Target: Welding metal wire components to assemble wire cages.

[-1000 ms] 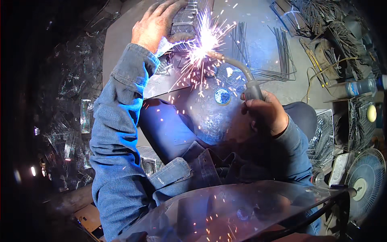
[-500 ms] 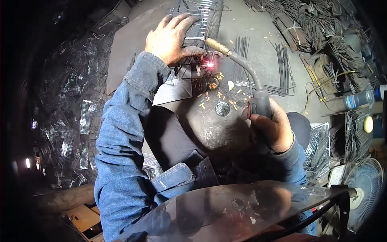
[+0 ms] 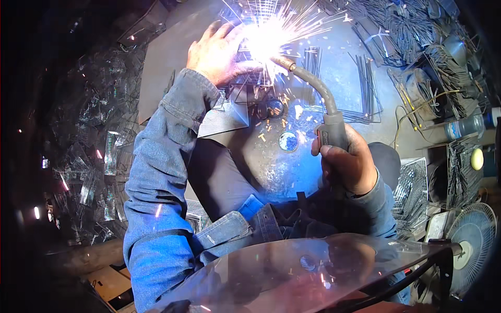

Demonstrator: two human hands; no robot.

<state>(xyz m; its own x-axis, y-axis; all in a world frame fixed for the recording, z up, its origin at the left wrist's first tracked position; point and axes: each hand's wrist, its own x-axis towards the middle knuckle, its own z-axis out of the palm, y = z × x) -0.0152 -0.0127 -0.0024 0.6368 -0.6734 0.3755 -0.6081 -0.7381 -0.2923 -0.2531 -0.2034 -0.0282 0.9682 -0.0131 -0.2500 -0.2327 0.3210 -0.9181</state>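
Observation:
A bright arc with flying sparks burns on the wire mesh basket (image 3: pixel 254 78) at the top centre, hiding much of its wires in glare. My left hand (image 3: pixel 216 55) grips the basket's left side, its fingers over the mesh and thumb on the near side. In my right hand (image 3: pixel 350 163) is a welding torch (image 3: pixel 315 82), the fist wrapped round its handle. The torch's curved neck reaches up and left, with its nozzle end at the glare. Below the arc, small tan stubs (image 3: pixel 269 124) lie scattered near a round dish (image 3: pixel 288 141).
Thin rods (image 3: pixel 367 88) lie on the floor right of the basket. Rod bundles (image 3: pixel 402 31) are piled at the upper right, with a fan (image 3: pixel 469 245) at the lower right. Wire pieces (image 3: pixel 86 151) heap up at left. A tinted visor (image 3: pixel 292 266) crosses the lower edge.
The small red glow has become a blazing arc with sparks. The torch nozzle has shifted slightly up to the basket's top part; my left hand stays in place.

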